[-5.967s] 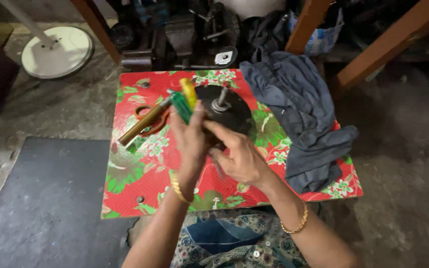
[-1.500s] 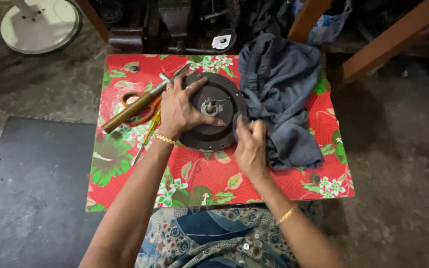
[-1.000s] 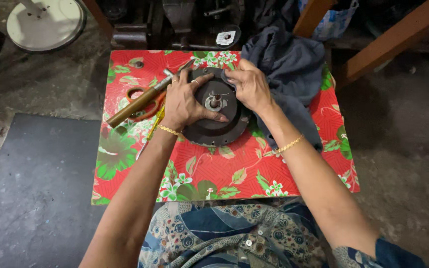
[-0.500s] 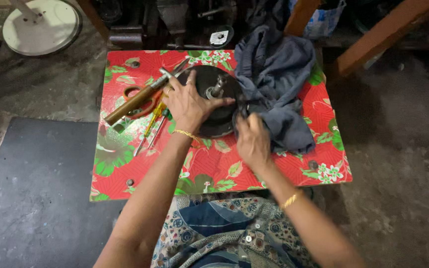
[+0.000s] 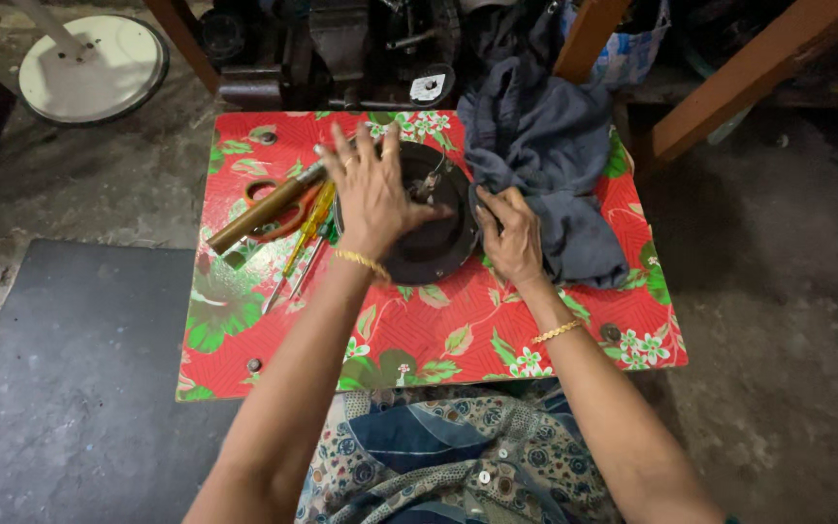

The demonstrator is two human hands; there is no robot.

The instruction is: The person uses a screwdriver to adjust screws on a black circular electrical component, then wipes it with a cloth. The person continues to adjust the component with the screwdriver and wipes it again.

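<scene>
A dark round metal housing point(image 5: 434, 243) with a short shaft in its middle lies on a low table covered in red flowered cloth point(image 5: 438, 330). My left hand point(image 5: 372, 189) rests flat on top of the housing, fingers spread. My right hand point(image 5: 508, 233) grips the housing's right rim, right beside a crumpled dark grey rag point(image 5: 545, 155) that lies over the table's right side.
A wooden-handled tool point(image 5: 264, 209), orange-handled scissors point(image 5: 278, 218) and yellow and green screwdrivers point(image 5: 307, 233) lie left of the housing. Dark machine parts point(image 5: 361, 49) stand behind the table. A white round base point(image 5: 94, 63) sits on the floor at far left, a dark mat point(image 5: 60, 369) below it.
My right hand went from the housing's right edge to its top, then came back to the right rim by the rag. My left hand stayed on the housing throughout.
</scene>
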